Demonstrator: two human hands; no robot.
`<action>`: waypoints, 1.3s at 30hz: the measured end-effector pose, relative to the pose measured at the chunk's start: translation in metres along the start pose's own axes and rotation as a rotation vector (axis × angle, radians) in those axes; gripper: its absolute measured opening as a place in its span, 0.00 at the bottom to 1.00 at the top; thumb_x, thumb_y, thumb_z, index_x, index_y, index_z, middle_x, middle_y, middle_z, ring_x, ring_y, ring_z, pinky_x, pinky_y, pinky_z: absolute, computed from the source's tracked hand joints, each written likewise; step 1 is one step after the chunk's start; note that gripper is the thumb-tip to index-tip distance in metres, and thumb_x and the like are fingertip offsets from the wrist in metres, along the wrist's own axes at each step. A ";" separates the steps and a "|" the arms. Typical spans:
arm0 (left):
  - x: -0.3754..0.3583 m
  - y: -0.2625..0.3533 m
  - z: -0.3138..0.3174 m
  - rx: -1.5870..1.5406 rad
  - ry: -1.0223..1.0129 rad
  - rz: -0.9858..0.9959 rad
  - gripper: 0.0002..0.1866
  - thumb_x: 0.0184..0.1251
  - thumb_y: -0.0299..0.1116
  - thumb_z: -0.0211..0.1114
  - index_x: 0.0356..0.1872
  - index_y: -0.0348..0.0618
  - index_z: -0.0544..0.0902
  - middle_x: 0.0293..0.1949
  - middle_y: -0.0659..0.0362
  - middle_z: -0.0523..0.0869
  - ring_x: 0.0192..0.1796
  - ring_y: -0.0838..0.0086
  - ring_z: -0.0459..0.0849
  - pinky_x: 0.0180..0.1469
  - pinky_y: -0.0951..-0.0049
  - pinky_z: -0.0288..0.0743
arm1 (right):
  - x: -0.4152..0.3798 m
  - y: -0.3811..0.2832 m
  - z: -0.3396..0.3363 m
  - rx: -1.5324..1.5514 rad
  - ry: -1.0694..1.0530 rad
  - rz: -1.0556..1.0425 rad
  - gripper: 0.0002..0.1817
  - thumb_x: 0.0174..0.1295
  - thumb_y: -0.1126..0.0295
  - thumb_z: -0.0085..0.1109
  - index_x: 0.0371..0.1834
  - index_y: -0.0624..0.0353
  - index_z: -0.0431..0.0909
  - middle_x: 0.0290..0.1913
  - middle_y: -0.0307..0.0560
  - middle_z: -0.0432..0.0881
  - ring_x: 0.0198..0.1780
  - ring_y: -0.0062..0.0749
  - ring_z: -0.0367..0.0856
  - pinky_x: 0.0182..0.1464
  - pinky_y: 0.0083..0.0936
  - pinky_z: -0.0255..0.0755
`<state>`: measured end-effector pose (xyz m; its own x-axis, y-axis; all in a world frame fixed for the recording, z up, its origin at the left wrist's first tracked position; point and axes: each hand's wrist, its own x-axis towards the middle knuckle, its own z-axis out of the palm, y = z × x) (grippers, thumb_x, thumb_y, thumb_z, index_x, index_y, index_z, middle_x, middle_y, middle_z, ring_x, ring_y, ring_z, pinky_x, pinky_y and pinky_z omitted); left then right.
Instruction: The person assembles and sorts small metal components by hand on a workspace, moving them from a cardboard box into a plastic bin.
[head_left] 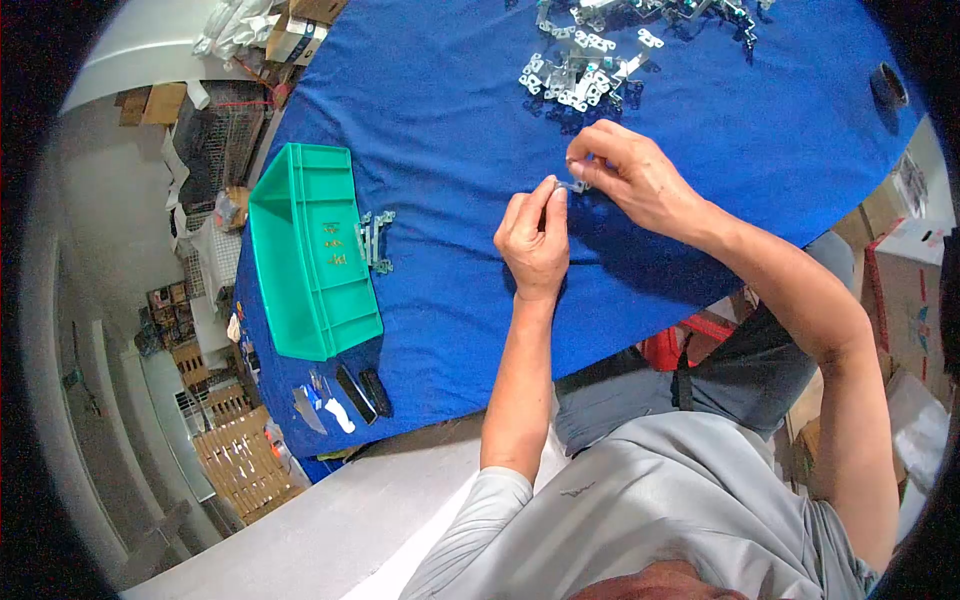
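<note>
A small metal bracket (573, 186) is pinched between the thumb and index finger of my left hand (535, 240), above the blue cloth. My right hand (640, 178) is closed just beside it, thumb and index finger together at the bracket's far end. Whatever sits between those right fingertips is too small to make out. Beyond my hands lies a loose pile of similar metal brackets (580, 80), with more brackets (680, 12) heaped at the cloth's far edge.
A green plastic bin (310, 310) with small brass-coloured pieces (335, 258) inside stands at the left. Several brackets (376, 240) lie against its right side. A black phone-like object (357, 393) rests near the front left edge. A black roll (887, 86) sits far right.
</note>
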<state>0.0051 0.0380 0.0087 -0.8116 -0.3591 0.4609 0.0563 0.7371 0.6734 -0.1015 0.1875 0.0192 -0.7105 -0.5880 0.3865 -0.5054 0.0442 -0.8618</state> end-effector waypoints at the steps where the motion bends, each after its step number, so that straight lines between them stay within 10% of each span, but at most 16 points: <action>1: 0.001 -0.002 0.001 -0.020 0.035 0.001 0.08 0.68 0.25 0.69 0.45 0.35 0.89 0.26 0.61 0.81 0.26 0.82 0.76 0.29 0.77 0.71 | 0.001 -0.002 -0.003 0.068 -0.011 0.098 0.08 0.70 0.68 0.60 0.42 0.62 0.78 0.32 0.49 0.81 0.35 0.37 0.80 0.38 0.35 0.74; 3: 0.000 -0.006 0.001 -0.040 0.072 0.004 0.08 0.70 0.26 0.68 0.46 0.35 0.89 0.26 0.62 0.81 0.26 0.83 0.76 0.28 0.79 0.71 | 0.004 -0.004 -0.008 0.136 -0.023 0.192 0.08 0.71 0.69 0.60 0.43 0.64 0.78 0.32 0.43 0.80 0.33 0.27 0.77 0.36 0.28 0.72; 5: -0.003 -0.012 -0.002 -0.352 0.077 -0.442 0.09 0.74 0.29 0.66 0.49 0.36 0.87 0.27 0.64 0.82 0.25 0.85 0.76 0.24 0.83 0.71 | 0.004 -0.004 -0.012 0.236 -0.272 0.458 0.09 0.72 0.68 0.57 0.43 0.65 0.78 0.31 0.42 0.82 0.30 0.21 0.76 0.32 0.26 0.73; 20: -0.007 -0.019 0.003 -0.257 0.070 -0.318 0.07 0.71 0.27 0.68 0.44 0.34 0.88 0.31 0.57 0.87 0.26 0.79 0.81 0.29 0.75 0.74 | -0.003 -0.005 0.003 0.242 -0.335 0.441 0.08 0.75 0.70 0.53 0.44 0.65 0.77 0.29 0.43 0.80 0.29 0.23 0.79 0.32 0.27 0.74; 22: -0.008 -0.024 0.004 -0.237 0.068 -0.304 0.07 0.70 0.27 0.68 0.44 0.35 0.88 0.31 0.57 0.87 0.27 0.78 0.81 0.30 0.74 0.74 | -0.007 0.002 0.008 0.048 -0.168 0.196 0.09 0.70 0.66 0.58 0.43 0.62 0.77 0.30 0.58 0.83 0.30 0.56 0.84 0.33 0.45 0.75; 25: -0.007 -0.027 0.004 -0.160 0.057 -0.183 0.09 0.74 0.29 0.66 0.49 0.37 0.88 0.30 0.63 0.84 0.24 0.85 0.77 0.22 0.83 0.70 | -0.007 0.008 0.009 0.037 -0.191 0.187 0.09 0.70 0.66 0.58 0.43 0.61 0.76 0.33 0.62 0.83 0.37 0.65 0.82 0.36 0.51 0.73; 39: -0.002 -0.011 0.000 -0.021 0.051 -0.083 0.08 0.71 0.28 0.68 0.46 0.36 0.89 0.32 0.58 0.87 0.26 0.81 0.80 0.29 0.76 0.73 | -0.009 0.001 0.008 0.028 -0.139 0.113 0.10 0.69 0.70 0.60 0.45 0.66 0.74 0.33 0.57 0.81 0.35 0.48 0.82 0.39 0.39 0.74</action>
<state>0.0060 0.0304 0.0006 -0.7831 -0.4475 0.4317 0.0030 0.6916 0.7223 -0.0919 0.1866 0.0125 -0.6865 -0.6869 0.2386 -0.4107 0.0955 -0.9067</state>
